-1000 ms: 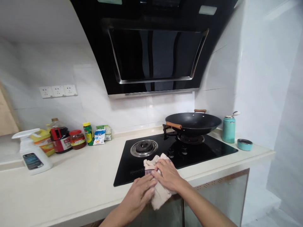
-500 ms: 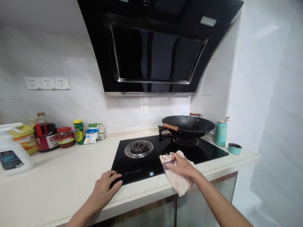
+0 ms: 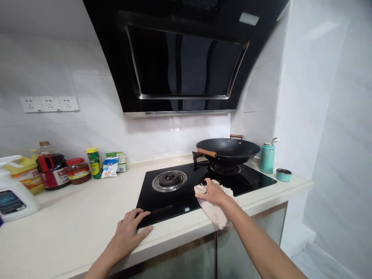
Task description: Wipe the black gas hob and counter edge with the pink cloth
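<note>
Pinched cloth [image 3: 216, 216] beneath right grip [image 3: 214, 193]. Rested left grip [image 3: 125, 234], spread, on table [image 3: 72, 221]. Judged cloth soft, light, best taken by folds.

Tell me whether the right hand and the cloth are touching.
Touching. The head view shows the right hand laid over the cloth, its thumb against the bunched fabric above the cooktop.
</note>
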The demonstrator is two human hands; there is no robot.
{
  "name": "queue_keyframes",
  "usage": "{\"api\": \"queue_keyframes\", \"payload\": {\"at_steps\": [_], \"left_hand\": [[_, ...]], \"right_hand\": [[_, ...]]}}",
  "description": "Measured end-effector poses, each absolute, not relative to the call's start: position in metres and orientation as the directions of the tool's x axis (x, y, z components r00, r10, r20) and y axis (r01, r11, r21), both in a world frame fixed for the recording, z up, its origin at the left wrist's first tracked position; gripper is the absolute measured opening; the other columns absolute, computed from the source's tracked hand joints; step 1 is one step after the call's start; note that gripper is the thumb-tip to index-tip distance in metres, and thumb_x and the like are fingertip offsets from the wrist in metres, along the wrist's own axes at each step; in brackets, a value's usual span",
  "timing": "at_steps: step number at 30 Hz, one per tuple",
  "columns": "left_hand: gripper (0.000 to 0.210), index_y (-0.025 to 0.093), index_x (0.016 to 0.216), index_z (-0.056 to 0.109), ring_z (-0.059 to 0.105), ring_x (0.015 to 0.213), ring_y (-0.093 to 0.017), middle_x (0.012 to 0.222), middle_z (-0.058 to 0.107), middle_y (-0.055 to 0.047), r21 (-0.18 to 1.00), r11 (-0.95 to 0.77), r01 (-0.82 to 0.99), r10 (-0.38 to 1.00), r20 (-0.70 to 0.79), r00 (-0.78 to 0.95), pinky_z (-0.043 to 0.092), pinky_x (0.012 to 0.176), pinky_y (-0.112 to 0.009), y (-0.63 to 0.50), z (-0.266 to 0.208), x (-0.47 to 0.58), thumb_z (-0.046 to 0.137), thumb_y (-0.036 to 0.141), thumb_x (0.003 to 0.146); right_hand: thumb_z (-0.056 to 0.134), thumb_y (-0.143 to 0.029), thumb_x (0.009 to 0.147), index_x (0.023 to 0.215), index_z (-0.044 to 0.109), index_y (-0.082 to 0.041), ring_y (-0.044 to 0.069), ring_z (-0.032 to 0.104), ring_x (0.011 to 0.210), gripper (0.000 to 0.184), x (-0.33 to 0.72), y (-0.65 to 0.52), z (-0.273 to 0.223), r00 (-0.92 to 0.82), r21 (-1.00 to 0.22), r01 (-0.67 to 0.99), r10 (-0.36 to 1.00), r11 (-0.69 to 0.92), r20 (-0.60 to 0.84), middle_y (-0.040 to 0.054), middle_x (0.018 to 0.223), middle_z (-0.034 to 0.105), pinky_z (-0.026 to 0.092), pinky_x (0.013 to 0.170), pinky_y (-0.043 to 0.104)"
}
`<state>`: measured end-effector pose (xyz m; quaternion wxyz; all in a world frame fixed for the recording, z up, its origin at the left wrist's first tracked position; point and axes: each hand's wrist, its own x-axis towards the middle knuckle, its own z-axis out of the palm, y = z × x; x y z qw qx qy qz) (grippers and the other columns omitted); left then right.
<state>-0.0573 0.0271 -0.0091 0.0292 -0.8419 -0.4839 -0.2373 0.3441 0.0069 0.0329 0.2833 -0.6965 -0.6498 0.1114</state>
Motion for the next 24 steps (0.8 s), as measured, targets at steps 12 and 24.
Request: {"api": "queue_keyframes", "payload": {"at_steps": [12,24], "left_hand": [[0.044,0.035,0.13,0.067,0.057,0.126,-0.032,0.134,0.063,-0.008,0.137,-0.567,0.812,0.764,0.454,0.457,0.049,0.102,-0.051,0.027,-0.013,-0.061,0.056,0.055,0.092],[0.046,0.034,0.134,0.064,0.056,0.127,-0.032,0.136,0.061,-0.011,0.087,-0.573,0.815,0.748,0.463,0.476,0.05,0.101,-0.053,0.022,-0.017,-0.058,0.055,0.054,0.094]], "right_hand": [[0.054,-0.03,0.09,0.135,0.063,-0.019,0.027,0.046,0.138,0.047,0.435,-0.031,-0.016,0.107,-0.373,0.924,0.885,0.079,0.454,0.015,0.151,0.045,0.035,0.115,0.041],[0.046,-0.044,0.1,0.114,0.076,-0.022,0.027,0.063,0.101,0.04,0.514,0.035,0.009,0.263,-0.151,0.963,0.897,-0.223,0.355,0.0144,0.104,0.067,0.043,0.091,0.035]]}}
